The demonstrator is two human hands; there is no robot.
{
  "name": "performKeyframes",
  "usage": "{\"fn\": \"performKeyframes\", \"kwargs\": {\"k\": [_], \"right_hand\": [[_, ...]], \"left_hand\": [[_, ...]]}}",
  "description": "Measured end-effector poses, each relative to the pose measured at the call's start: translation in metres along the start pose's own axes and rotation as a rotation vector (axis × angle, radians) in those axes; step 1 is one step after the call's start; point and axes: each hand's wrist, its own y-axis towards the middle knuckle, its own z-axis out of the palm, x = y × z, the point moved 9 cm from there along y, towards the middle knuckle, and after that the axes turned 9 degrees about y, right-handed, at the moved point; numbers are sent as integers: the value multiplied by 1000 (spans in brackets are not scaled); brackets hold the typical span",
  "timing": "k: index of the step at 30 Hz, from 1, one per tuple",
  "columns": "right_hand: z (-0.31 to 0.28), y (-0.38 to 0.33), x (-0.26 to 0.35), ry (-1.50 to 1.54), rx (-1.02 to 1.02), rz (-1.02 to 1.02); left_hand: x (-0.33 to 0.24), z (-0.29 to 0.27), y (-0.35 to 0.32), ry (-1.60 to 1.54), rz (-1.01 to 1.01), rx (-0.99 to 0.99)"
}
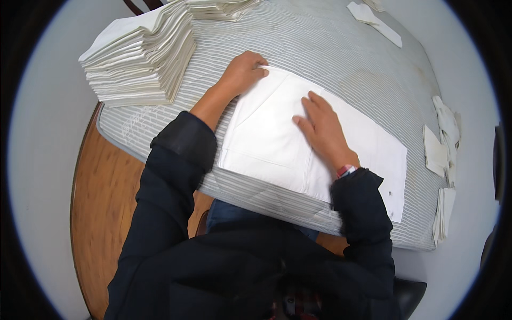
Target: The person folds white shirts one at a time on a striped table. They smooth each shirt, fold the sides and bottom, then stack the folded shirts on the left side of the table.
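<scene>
A folded white cloth (266, 128) lies flat on the striped padded surface before me, its long side slanting down to the right. Small dark marks show near its lower right corner. My left hand (245, 72) is at the upper left corner, with thumb and fingers closed on the edge there. Over the middle of the cloth is my right hand (322, 125), palm down, its fingers apart and slightly bent, gripping nothing. Whether its fingertips press on the fabric is hard to tell.
A tall stack of folded white cloths (141, 61) stands at the far left, with more folded cloths (221, 9) behind it. Loose white pieces (376, 22) lie at the far right, and others (438, 152) along the right edge. A wooden floor (109, 213) shows at left.
</scene>
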Motion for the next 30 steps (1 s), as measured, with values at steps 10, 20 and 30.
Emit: {"fn": "performKeyframes", "kwargs": {"k": [10, 20, 30], "right_hand": [[-18, 39, -77, 230, -328, 251], [-14, 37, -85, 281, -325, 258], [-10, 39, -98, 162, -369, 238]], "left_hand": [[17, 4, 5, -178, -110, 21], [12, 2, 3, -145, -6, -93], [-16, -4, -3, 43, 175, -111]]}}
